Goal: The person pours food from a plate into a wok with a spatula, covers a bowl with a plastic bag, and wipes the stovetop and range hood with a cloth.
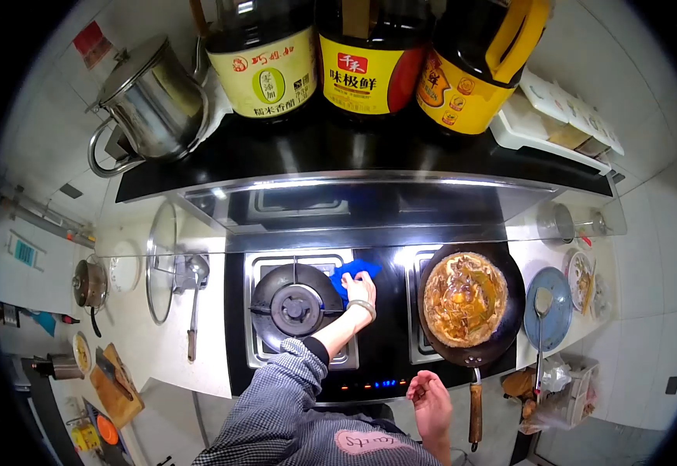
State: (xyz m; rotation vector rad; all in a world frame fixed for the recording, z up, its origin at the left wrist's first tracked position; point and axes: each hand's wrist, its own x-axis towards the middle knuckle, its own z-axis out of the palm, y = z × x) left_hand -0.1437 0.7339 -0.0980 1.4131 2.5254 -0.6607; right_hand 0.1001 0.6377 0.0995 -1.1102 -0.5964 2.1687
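Note:
My left hand (360,290) presses a blue cloth (351,272) onto the stove beside the left burner (295,308), its fingers closed over the fabric. A bracelet circles that wrist. Low in front of the stove, my right hand (430,404) hangs with loosely bent fingers apart and holds nothing. Just right of it is the wooden handle (475,412) of a dark wok (515,311), not touched by the hand. The wok sits on the right burner and contains brown liquid with pieces of food (465,299).
Left of the stove are a glass lid (162,264), a ladle (193,311) and a cutting board (114,392) with a knife. On the right, a spatula (541,318) rests on a blue plate (548,283). The range hood (369,210) carries sauce bottles (373,78) and a metal kettle (152,101).

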